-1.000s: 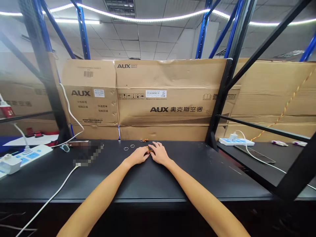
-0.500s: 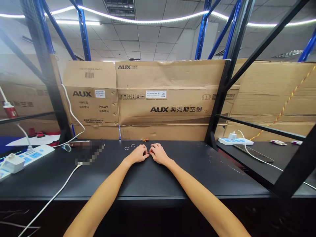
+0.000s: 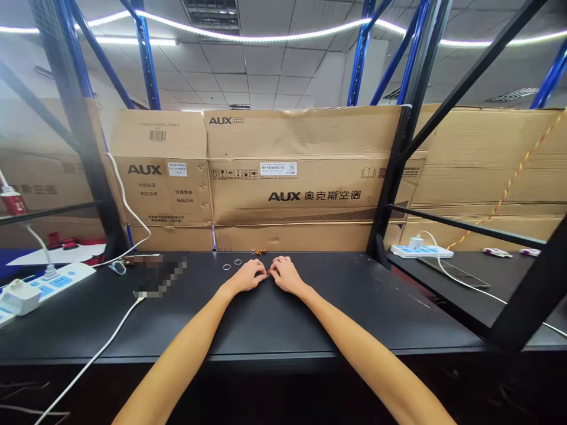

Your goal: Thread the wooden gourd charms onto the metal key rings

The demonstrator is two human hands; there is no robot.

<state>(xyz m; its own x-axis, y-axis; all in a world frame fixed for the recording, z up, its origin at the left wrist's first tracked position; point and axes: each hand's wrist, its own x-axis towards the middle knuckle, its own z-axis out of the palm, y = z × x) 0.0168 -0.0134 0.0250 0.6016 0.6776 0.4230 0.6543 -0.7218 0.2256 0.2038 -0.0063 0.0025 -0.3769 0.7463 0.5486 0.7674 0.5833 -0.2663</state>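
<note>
My left hand (image 3: 247,276) and my right hand (image 3: 286,274) rest close together over the black tabletop (image 3: 274,321). Both have their fingers bent in a pinch, fingertips almost meeting. Between them shows a tiny orange-brown piece (image 3: 268,273), too small to name. Just beyond the hands lies a small orange beaded-looking item (image 3: 260,251) with a ring at its end. To the left of my left hand are two thin silvery rings, a nearer ring (image 3: 227,267) and a farther ring (image 3: 238,261).
A blurred-out dark object (image 3: 159,277) with a white cable (image 3: 88,366) lies at left, beside a power strip (image 3: 57,283). Cardboard panels (image 3: 287,136) wall the back. A black frame post (image 3: 394,171) stands at right, past it another power strip (image 3: 420,252) and a flat tablet-like device (image 3: 456,273).
My hands stay in nearly the same place. The fingertips have shifted slightly, and a bit more of the small orange-brown piece shows between them. The view has moved a little.
</note>
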